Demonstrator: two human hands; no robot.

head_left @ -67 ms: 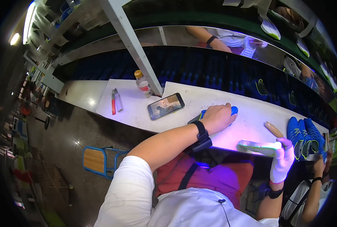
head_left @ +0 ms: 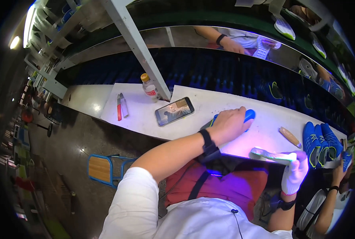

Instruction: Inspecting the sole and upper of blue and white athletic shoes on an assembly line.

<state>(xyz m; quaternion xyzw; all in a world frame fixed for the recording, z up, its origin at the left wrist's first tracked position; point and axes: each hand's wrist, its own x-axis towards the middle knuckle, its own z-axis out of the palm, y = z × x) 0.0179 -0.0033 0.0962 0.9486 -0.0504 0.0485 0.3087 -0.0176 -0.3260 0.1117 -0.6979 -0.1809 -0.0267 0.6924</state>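
A blue shoe [head_left: 249, 115] lies on the white worktable under my left hand [head_left: 228, 124]. My bare fingers close over its middle, so only its two ends show. At the table's front edge, my right hand [head_left: 295, 172] wears a white glove and grips one end of a pale shoe sole [head_left: 271, 155]. The sole lies nearly level, lit by purple light, its other end pointing toward my left arm. Behind it on the table rests a tool with a tan wooden handle [head_left: 289, 137].
Several blue shoes [head_left: 320, 143] stand at the right, near a co-worker's hand [head_left: 338, 174]. A phone [head_left: 175, 112], a bottle with a yellow cap [head_left: 149, 87] and a red-handled tool [head_left: 119, 108] sit leftward. A metal post [head_left: 139, 49] rises behind. A stool [head_left: 101, 170] stands at left.
My left hand and the blue shoe have shifted slightly to the right, with more of the shoe's right end showing. My right hand has dipped a little and turned, still holding the sole.
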